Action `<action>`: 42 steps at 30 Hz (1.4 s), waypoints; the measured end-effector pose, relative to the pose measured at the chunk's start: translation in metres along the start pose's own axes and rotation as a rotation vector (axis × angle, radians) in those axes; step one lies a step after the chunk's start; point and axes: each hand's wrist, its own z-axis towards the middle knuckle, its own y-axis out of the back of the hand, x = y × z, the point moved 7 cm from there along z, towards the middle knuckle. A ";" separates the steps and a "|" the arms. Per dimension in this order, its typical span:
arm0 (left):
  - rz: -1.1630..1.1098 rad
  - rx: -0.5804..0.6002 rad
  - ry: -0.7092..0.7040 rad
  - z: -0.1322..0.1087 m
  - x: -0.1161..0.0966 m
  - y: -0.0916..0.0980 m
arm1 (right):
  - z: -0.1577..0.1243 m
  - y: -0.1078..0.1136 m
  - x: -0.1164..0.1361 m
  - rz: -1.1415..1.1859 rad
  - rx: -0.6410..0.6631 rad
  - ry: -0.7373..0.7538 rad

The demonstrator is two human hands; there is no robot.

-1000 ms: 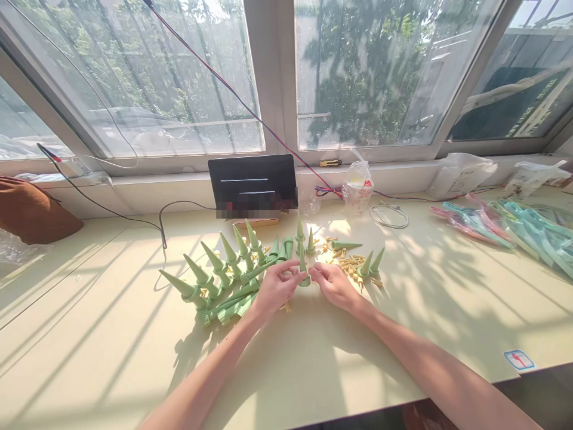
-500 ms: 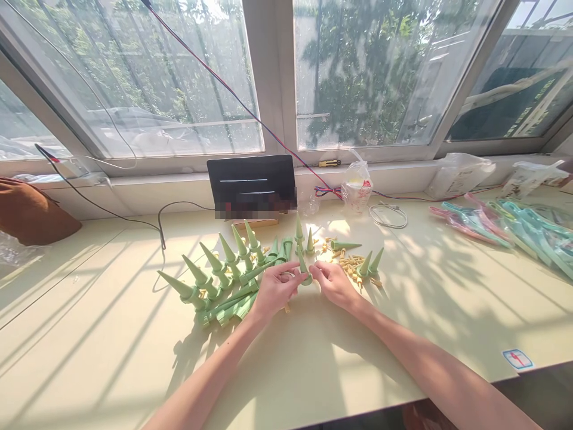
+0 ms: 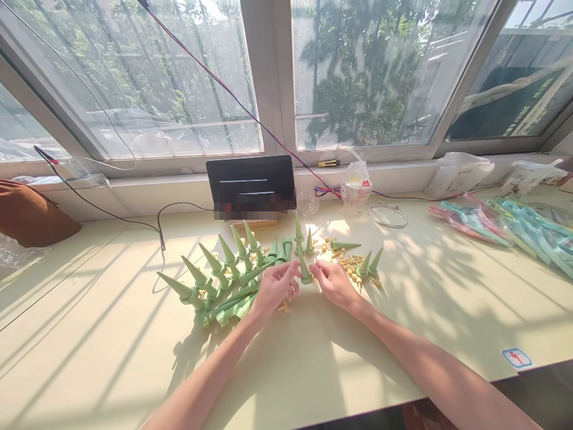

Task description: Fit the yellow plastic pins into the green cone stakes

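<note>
A green plastic cone [image 3: 305, 272] stands upright on its flared base between my two hands. My left hand [image 3: 276, 288] is just left of it, fingers loosely bent and apart, with nothing visible in them. On the other side, the fingers of my right hand [image 3: 333, 283] are pinched together near the cone's base; whatever they hold is hidden. To the left stands a row of green cones [image 3: 215, 263] stacked on others, with several more green cones [image 3: 235, 301] lying in front. Small yellow pegs [image 3: 353, 263] lie in a heap beyond my right hand.
Two green cones [image 3: 370, 263] stand by the pegs. At the back are a dark tablet [image 3: 251, 184], a bagged cup [image 3: 357, 190] and a coiled cable [image 3: 387, 215]. Pink and teal plastic pieces [image 3: 514, 230] lie at the right. The table's front edge [image 3: 403, 406] runs below my right arm.
My left fingers have come off the green cone and drawn slightly left and apart. The cone stays upright between the hands, and my right hand is almost unmoved.
</note>
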 end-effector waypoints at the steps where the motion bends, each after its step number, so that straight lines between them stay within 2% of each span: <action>1: -0.009 0.002 0.012 0.000 0.000 0.000 | 0.000 0.000 0.000 0.002 -0.001 0.002; 7: -0.101 -0.025 0.060 0.002 -0.001 0.002 | 0.000 -0.002 0.001 -0.002 0.001 0.006; 17: -0.182 0.024 0.049 0.003 0.001 0.000 | -0.001 -0.005 0.000 -0.011 0.019 0.023; 31: -0.186 0.097 0.048 0.000 0.001 -0.005 | -0.001 -0.006 -0.003 -0.010 0.005 0.037; 42: -0.155 0.100 0.065 0.002 0.008 -0.005 | 0.000 -0.002 -0.004 -0.044 -0.040 0.035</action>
